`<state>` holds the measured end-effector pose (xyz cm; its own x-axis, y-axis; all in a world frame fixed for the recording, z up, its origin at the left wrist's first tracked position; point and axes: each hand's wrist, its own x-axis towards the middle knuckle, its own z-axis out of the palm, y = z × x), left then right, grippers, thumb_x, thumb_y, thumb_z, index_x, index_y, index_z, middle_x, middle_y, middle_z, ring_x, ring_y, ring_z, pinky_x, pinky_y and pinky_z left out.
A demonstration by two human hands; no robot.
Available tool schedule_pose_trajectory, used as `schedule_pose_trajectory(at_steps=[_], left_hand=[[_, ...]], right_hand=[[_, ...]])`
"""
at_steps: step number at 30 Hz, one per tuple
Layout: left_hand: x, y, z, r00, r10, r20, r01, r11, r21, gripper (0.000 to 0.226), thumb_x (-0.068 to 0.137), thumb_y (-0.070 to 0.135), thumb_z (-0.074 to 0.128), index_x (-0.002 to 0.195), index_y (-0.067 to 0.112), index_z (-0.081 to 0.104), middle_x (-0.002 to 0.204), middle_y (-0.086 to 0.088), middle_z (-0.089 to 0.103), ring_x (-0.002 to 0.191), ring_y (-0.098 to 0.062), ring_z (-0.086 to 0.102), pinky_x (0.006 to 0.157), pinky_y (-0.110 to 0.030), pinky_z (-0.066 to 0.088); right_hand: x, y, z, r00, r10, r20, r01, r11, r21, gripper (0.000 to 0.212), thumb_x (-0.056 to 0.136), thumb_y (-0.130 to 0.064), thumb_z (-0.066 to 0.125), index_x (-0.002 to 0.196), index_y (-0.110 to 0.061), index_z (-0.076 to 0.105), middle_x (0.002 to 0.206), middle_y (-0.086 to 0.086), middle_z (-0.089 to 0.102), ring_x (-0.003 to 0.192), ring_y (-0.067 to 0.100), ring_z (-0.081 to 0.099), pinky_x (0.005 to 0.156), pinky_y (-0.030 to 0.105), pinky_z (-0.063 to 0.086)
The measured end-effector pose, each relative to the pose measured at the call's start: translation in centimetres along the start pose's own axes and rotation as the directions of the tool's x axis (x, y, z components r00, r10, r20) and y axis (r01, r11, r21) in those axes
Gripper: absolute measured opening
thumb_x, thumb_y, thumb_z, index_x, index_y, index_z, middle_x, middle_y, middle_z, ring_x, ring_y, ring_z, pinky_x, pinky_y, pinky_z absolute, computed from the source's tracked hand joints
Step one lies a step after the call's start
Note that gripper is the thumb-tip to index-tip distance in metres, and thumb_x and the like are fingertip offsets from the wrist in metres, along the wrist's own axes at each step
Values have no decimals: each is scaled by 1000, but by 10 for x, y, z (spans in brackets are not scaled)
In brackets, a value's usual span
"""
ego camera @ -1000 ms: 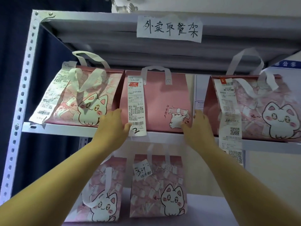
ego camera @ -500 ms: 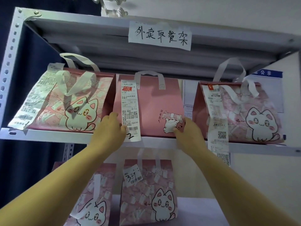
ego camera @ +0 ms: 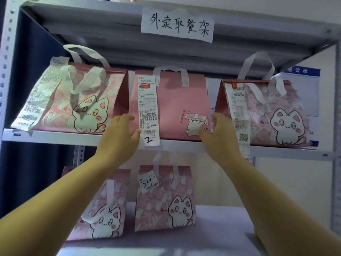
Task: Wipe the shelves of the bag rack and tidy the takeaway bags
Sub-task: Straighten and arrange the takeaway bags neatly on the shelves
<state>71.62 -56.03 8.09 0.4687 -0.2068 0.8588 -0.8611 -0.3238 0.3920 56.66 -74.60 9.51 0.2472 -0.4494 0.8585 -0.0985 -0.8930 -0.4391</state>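
A plain pink takeaway bag [ego camera: 169, 100] with a long receipt [ego camera: 148, 111] stands in the middle of the grey upper shelf [ego camera: 55, 138]. My left hand [ego camera: 120, 133] grips its lower left corner, thumb in front by the receipt. My right hand [ego camera: 219, 137] grips its lower right corner beside the printed cat. A cat-print bag [ego camera: 88, 100] leans against it on the left. Another cat-print bag [ego camera: 273, 115] stands apart on the right, its receipt hanging over the shelf edge.
Two more cat-print bags [ego camera: 103, 209] [ego camera: 164, 200] stand on the lower shelf [ego camera: 221, 228]. A handwritten paper label [ego camera: 177, 24] is taped to the top shelf. A perforated upright [ego camera: 7, 52] runs down the left. A blue-headed notice [ego camera: 302, 71] hangs on the wall behind.
Both hands have risen from the shelf's front edge and closed in on the middle bag's two lower corners. The view has moved closer to the rack.
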Motion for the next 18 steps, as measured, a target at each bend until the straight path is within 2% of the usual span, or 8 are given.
schedule_pose_trajectory(at_steps=[4,7,10,12,16,18], left_hand=[[-21,14,-8,998,52,-23,-53,998,-27,34,89,29,57,120,17,51,119,-2,54,103,-18,54,86,-33,43],[-42,24,-16,998,64,-30,-65,997,-31,28,88,30,58,112,18,54,109,2,55,94,-15,55,77,-30,44],[-67,34,-22,999,33,-10,-34,998,-43,25,86,32,61,108,21,55,105,6,56,88,-10,56,66,-18,39],[-84,40,-25,1000,8,7,-8,999,-47,22,86,33,61,104,23,55,100,8,58,85,-6,56,66,-17,40],[-118,43,-34,997,-63,35,64,998,-20,15,85,34,63,96,28,54,88,19,57,80,4,55,61,-11,37],[-136,42,-38,993,-111,51,111,994,1,14,85,35,62,95,28,55,85,21,57,79,7,55,61,-13,38]], right_hand=[[-19,-6,-14,993,-103,-57,108,990,90,40,85,-26,63,121,-15,50,115,1,53,100,14,51,82,26,41],[-37,-7,-23,990,-130,-47,137,975,176,32,84,-28,64,113,-18,54,107,-5,56,92,8,54,79,23,45],[-57,-4,-32,989,-145,20,136,961,240,24,84,-30,65,104,-21,56,100,-9,59,87,3,55,72,15,42],[-70,-1,-38,984,-160,78,135,956,261,17,84,-32,64,98,-25,55,97,-11,59,87,0,55,69,13,40],[-96,9,-49,969,-173,177,113,946,304,13,86,-36,62,92,-27,56,93,-11,61,85,1,57,68,14,42],[-111,15,-51,959,-169,228,91,944,317,11,86,-37,62,89,-28,57,90,-11,62,84,2,58,69,16,44]])
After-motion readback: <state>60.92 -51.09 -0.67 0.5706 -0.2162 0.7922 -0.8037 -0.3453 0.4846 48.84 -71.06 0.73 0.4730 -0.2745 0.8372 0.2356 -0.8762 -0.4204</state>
